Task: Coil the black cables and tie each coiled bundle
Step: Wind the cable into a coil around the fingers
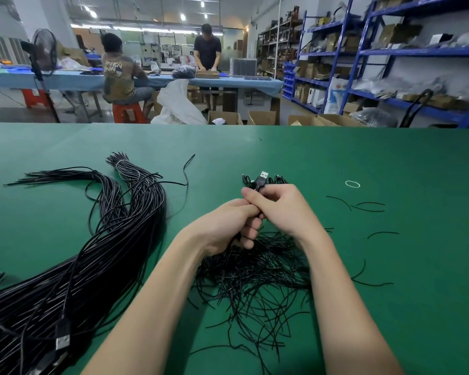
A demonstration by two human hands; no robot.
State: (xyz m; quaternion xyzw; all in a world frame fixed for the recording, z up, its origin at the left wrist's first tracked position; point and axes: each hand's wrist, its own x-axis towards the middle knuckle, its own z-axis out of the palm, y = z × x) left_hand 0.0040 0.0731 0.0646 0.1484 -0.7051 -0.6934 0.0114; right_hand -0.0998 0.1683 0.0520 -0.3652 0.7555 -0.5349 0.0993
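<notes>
Both hands meet over the middle of the green worktop (390, 158), closed together on 1 black cable (259, 185) whose silver plug (264, 174) sticks up just past the fingertips. The left hand (228, 226) has its fingers curled round what appears to be the gathered cable, while the right hand (279, 207) pinches it just below the plug. The step in hand looks like finishing a coil or starting its tie; which of the 2 cannot be told, since the hands hide the bundle. A pile of short black ties (255, 280) lies directly beneath the wrists, near side, so the next move likely calls for drawing 1 tie and wrapping it round the coil without loosening the grip. The large sheaf of uncoiled cables (98, 261) lies to the left, well apart from the hands. A small white ring (352, 184) lies far right.
</notes>
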